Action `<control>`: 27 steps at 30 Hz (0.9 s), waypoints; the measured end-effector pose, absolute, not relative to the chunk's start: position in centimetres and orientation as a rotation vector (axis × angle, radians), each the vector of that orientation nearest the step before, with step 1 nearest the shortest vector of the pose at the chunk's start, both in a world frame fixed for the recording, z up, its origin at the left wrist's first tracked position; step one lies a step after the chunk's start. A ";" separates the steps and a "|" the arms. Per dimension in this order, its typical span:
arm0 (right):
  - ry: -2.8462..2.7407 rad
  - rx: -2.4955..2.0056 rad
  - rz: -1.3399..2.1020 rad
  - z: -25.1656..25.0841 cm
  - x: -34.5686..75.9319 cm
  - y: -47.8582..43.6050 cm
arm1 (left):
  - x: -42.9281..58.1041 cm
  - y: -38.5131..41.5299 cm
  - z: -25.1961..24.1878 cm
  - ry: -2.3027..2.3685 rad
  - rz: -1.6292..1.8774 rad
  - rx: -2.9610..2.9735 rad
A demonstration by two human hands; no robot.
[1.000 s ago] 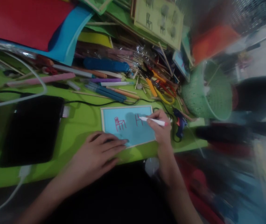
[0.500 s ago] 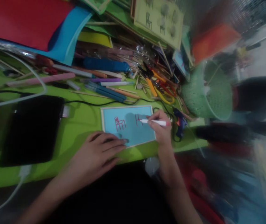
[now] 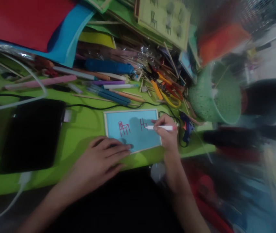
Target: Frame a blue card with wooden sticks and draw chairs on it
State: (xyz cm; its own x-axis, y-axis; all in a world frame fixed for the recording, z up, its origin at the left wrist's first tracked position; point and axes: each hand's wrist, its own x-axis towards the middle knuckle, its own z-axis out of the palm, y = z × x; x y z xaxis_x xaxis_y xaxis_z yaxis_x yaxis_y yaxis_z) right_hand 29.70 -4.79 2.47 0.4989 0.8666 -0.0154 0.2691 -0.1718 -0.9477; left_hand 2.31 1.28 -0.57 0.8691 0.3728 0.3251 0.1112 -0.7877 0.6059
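A small light-blue board [image 3: 138, 137] with a pale frame lies on the green table in front of me. On its left half is a red drawing of a chair [image 3: 124, 128]; red strokes [image 3: 143, 124] like a second chair stand on the right half. My right hand [image 3: 167, 131] pinches a white marker [image 3: 162, 128] with a pinkish-red end, its tip at those strokes. Flat on the board's lower left corner and the table rests my left hand [image 3: 106, 155], fingers stretched out and holding nothing.
To the left lies a black tablet-like device [image 3: 33, 136] with a white cable. Pens, sticks and orange-handled pliers [image 3: 156, 89] clutter the back. A blue glue gun [image 3: 186, 127] and a green basket [image 3: 215, 94] are at the right. A yellow board with chair drawings [image 3: 164, 24] leans behind.
The marker tip has moved slightly down, and another short red stroke shows in the right-hand drawing. My left hand stays in place.
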 end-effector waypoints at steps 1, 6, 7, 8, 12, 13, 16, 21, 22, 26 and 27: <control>-0.973 -1.708 0.717 2.5 29.7 -4.8 | 2.3 1.3 -0.6 0.354 0.577 2.440; -0.950 -1.698 0.720 2.5 29.6 -4.7 | 2.2 1.2 -0.7 0.378 0.542 2.413; -0.946 -1.698 0.724 2.5 29.6 -4.7 | 2.2 1.2 -0.7 0.383 0.540 2.404; -0.943 -1.699 0.728 2.5 29.7 -4.7 | 2.2 1.1 -0.8 0.387 0.538 2.398; -0.950 -1.710 0.729 2.3 29.9 -4.9 | 2.3 1.1 -0.7 0.387 0.532 2.408; -0.958 -1.713 0.731 2.2 29.9 -4.9 | 2.3 1.1 -0.7 0.387 0.534 2.414; -0.974 -1.705 0.736 2.1 30.1 -5.1 | 2.4 1.1 -0.6 0.385 0.549 2.424; -0.981 -1.676 0.726 2.2 30.0 -5.0 | 2.4 1.2 -0.5 0.377 0.558 2.428; -0.983 -1.679 0.725 2.2 30.0 -5.0 | 2.3 1.2 -0.5 0.378 0.555 2.424; -0.978 -1.689 0.724 2.2 29.9 -5.0 | 2.2 1.1 -0.7 0.380 0.531 2.411; -0.979 -1.685 0.725 2.2 30.0 -5.0 | 2.2 1.1 -0.7 0.378 0.524 2.416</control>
State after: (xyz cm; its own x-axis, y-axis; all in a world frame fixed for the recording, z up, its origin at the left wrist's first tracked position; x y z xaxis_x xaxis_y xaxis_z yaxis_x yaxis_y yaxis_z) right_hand 29.96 -4.98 2.18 0.4894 0.8720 -0.0088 0.2630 -0.1572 -0.9519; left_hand 2.16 1.13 -0.69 0.8796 0.3885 0.2744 0.1379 -0.7604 0.6346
